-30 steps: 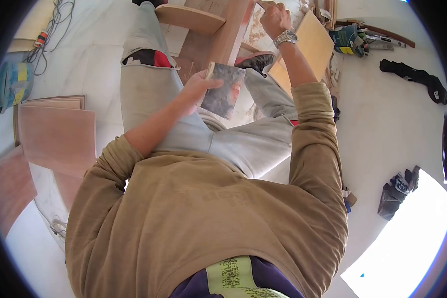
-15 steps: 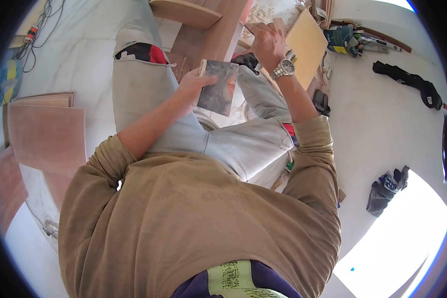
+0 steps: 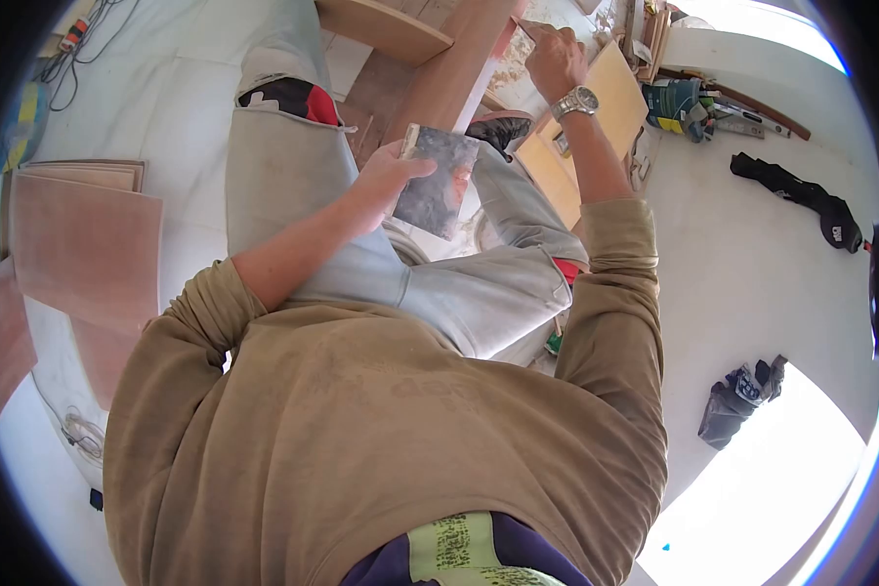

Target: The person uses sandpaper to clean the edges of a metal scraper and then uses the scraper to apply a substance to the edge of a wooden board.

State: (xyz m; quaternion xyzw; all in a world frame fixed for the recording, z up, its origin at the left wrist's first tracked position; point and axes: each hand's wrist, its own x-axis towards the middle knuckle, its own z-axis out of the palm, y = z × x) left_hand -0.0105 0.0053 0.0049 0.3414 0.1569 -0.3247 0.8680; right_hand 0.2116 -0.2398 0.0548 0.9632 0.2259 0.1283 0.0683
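My left hand [image 3: 386, 184] is closed on the edge of a rectangular smeared board [image 3: 438, 186], dark grey with an orange patch; my thumb lies across its face. It hovers over my lap, between my legs. Farther forward, my right hand [image 3: 557, 61], with a metal watch at the wrist, is closed around a thin flat tool [image 3: 527, 27], mostly hidden by my fingers. That tool's end is close to the edge of a long reddish-brown wooden plank [image 3: 456, 80]. A shorter curved board [image 3: 386, 27] joins the plank on the left.
A pale wooden panel [image 3: 615, 98] lies beyond my right wrist. Tools and a green-blue container [image 3: 672, 105] are at right, near a black garment [image 3: 801, 200] and grey cloth [image 3: 742, 400]. Brown boards [image 3: 88, 239] lie at left; a cable [image 3: 63, 73] trails above.
My right hand has moved forward and slightly right along the plank with the thin tool. My left hand and the smeared board have shifted slightly right and down in view.
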